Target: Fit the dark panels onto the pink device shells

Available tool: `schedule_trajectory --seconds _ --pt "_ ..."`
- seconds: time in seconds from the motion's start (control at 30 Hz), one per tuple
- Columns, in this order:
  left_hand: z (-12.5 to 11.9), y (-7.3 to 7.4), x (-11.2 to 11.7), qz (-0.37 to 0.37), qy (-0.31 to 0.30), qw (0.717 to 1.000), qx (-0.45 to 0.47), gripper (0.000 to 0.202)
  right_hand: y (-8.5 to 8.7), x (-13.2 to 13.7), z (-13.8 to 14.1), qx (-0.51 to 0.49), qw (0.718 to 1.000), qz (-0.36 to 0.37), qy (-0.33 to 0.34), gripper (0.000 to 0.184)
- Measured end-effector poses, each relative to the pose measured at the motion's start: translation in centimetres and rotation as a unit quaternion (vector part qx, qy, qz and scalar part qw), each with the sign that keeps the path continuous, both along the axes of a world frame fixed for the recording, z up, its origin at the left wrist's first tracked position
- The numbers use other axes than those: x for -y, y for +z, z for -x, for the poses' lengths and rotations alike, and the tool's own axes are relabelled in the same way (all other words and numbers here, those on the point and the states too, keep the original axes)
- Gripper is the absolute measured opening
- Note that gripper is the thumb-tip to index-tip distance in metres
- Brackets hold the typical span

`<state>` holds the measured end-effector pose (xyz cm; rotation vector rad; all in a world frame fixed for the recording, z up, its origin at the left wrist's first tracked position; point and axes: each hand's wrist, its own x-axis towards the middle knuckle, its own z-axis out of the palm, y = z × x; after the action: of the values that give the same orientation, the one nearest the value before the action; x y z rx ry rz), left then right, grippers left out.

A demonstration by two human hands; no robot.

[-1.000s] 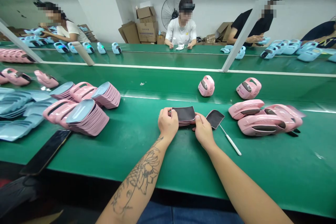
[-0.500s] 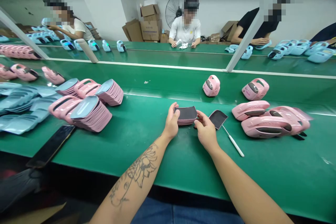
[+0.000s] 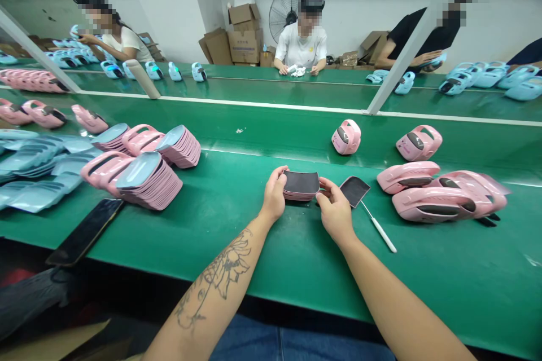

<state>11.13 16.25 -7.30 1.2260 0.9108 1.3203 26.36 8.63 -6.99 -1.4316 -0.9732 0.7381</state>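
Both my hands grip a small stack of dark, pink-edged panels resting on the green table. My left hand holds its left end, fingers curled round the edge. At the stack's right end, my right hand pinches it with thumb and fingers. A single dark panel lies just right of my right hand, with a white-handled tool beside it.
Pink housings lie at right, two assembled pink units on the belt beyond. Stacks of pink panels and blue parts fill the left, by a black phone. Other people sit at the far belt with blue units.
My left hand's grip has shifted from over the stack's top to its left end. My right hand has slid slightly right. The view has drifted a little.
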Motion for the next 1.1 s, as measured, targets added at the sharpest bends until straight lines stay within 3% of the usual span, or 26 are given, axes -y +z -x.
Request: schedule_trajectory --seconds 0.3,0.53,1.1 --pt "0.1 0.1 -0.2 0.011 0.078 0.997 -0.001 0.031 0.3 0.1 -0.1 0.018 1.000 -0.017 -0.016 0.046" --pt "0.0 1.0 0.3 0.008 0.078 0.997 -0.006 0.025 0.2 0.1 -0.1 0.010 1.000 -0.011 -0.018 0.047" --pt "0.4 0.9 0.4 -0.047 0.108 0.992 -0.047 0.027 0.1 -0.1 -0.2 -0.034 0.999 0.002 -0.023 0.047"
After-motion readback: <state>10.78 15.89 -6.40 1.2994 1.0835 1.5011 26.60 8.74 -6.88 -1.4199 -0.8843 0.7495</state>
